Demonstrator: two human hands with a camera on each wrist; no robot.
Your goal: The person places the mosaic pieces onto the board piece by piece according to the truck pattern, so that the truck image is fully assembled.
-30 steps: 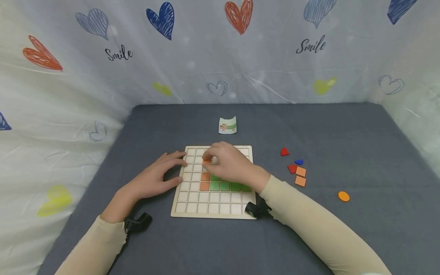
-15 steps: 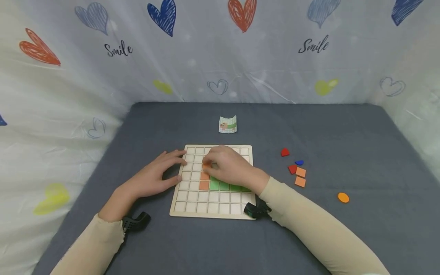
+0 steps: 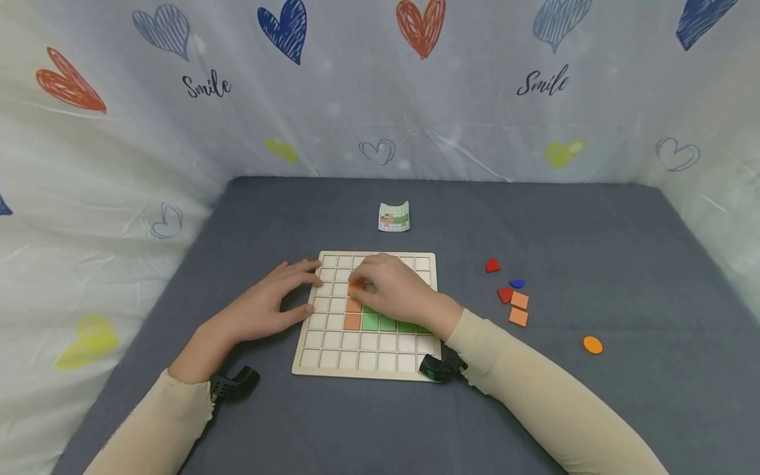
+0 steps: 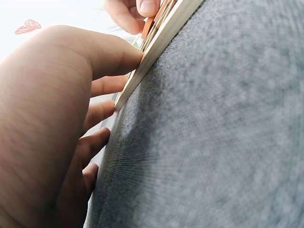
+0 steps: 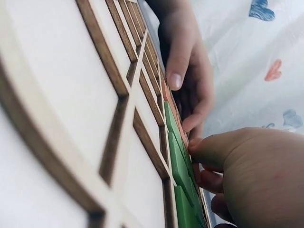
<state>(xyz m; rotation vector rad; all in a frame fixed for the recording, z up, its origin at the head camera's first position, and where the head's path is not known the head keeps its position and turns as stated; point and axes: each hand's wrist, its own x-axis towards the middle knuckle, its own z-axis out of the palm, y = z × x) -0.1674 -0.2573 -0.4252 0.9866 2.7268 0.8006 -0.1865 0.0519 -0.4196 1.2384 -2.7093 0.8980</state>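
A wooden grid board [image 3: 332, 361] lies on the table with square cells. Several green square tiles [image 3: 388, 323] and orange square tiles [image 3: 352, 322] sit in its cells. My right hand [image 3: 399, 288] reaches over the board and pinches an orange square tile [image 4: 147, 28] at the column of orange ones; its fingers partly hide the tile and cover some cells. At the board's left edge, my left hand [image 3: 261, 309] rests with spread fingers, thumb and fingertips touching the rim.
To the right lie two loose orange squares [image 3: 518, 317], two red pieces [image 3: 492, 265], a blue piece [image 3: 517, 284] and an orange round piece [image 3: 592, 345]. Beyond the board is a small picture card [image 3: 394, 217]. A heart-printed sheet [image 3: 332, 86] hangs behind the table.
My right hand has come slightly nearer with the orange tile, which now sits lower, close against the orange tile below it. The left hand keeps its place at the board's edge.
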